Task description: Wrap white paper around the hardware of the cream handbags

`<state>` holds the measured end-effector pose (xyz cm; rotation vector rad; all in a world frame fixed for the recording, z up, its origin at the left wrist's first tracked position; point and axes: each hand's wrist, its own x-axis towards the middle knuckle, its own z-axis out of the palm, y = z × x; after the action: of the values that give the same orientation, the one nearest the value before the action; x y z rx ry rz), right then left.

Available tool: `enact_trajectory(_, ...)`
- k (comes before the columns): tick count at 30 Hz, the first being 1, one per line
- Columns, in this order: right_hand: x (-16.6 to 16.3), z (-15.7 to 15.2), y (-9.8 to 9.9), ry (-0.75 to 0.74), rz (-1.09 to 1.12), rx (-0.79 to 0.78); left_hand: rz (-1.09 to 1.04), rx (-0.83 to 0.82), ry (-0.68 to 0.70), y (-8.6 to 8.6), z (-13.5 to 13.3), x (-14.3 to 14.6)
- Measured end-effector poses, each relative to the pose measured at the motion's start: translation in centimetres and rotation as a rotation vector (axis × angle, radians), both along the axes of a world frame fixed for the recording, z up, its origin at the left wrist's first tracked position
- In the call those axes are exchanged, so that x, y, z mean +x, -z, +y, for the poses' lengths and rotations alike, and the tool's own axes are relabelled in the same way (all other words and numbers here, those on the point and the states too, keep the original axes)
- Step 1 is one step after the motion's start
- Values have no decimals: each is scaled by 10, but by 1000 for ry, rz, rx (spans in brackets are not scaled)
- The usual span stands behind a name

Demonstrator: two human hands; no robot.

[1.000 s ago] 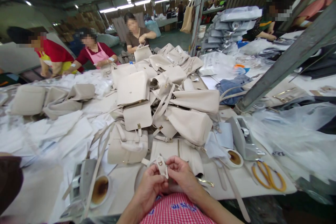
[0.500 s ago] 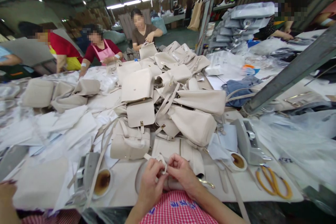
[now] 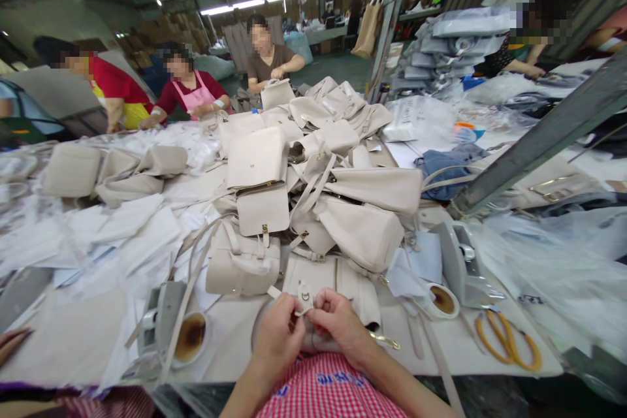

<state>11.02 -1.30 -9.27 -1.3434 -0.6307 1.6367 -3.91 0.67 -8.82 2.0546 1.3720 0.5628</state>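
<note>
Just at the near edge of the heap of cream bags (image 3: 313,209), we see the left hand (image 3: 280,339) and the right hand (image 3: 343,325) meeting, the fingers of both curled close and pinching a small cream strap tab (image 3: 304,292) with a metal stud between thumb and fingertips. We judge the tab light, soft and pliable, a little slick on its face, so it is best gripped by its edges beside the stud. To the heap's near right lie yellow-handled scissors (image 3: 509,339) and a tape dispenser (image 3: 460,268).
</note>
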Motion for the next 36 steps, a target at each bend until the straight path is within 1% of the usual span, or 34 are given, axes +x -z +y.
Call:
enact_trajectory(3,0,-1,0,-19,148,-117,76,158,73,2,7,-8)
enact_trajectory(5,0,-2,0,-62,223,-175,83,239,127,-2,10,-14)
enact_trajectory(7,0,-2,0,-117,184,-163,45,222,163,-8,12,-20)
enact_trajectory(9,-2,-2,-1,-148,93,-139,-1,149,194,-15,13,-24)
enact_trajectory(12,-5,-2,-3,-141,25,-162,-17,117,222,-18,11,-23)
enact_trajectory(14,-7,-3,-4,-156,-34,-161,-26,127,158,-14,7,-19)
enact_trajectory(18,-8,-7,-8,-298,-188,-133,-93,63,-55,0,-2,-8)
enact_trajectory(20,-8,-10,-12,-343,-312,-17,-126,2,-120,5,-5,-7)
enact_trajectory(22,-7,-14,-18,-376,-474,193,-175,-95,-165,7,-6,-8)
enact_trajectory(23,-7,-15,-22,-419,-514,295,-207,-145,-191,7,-6,-9)
enact_trajectory(25,-6,-18,-29,-550,-485,423,-282,-235,-253,4,-4,-11)
enact_trajectory(27,-6,-20,-33,-672,-414,466,-364,-308,-301,0,-2,-13)
enact_trajectory(28,-5,-20,-34,-708,-396,472,-409,-352,-311,-2,-1,-14)
enact_trajectory(31,-4,-19,-33,-753,-405,484,-532,-546,-295,-7,-3,-21)
enact_trajectory(34,-4,-16,-29,-787,-417,539,-537,-745,-238,-11,-5,-35)
enact_trajectory(36,-6,-15,-27,-816,-443,601,-502,-810,-165,-14,-5,-40)
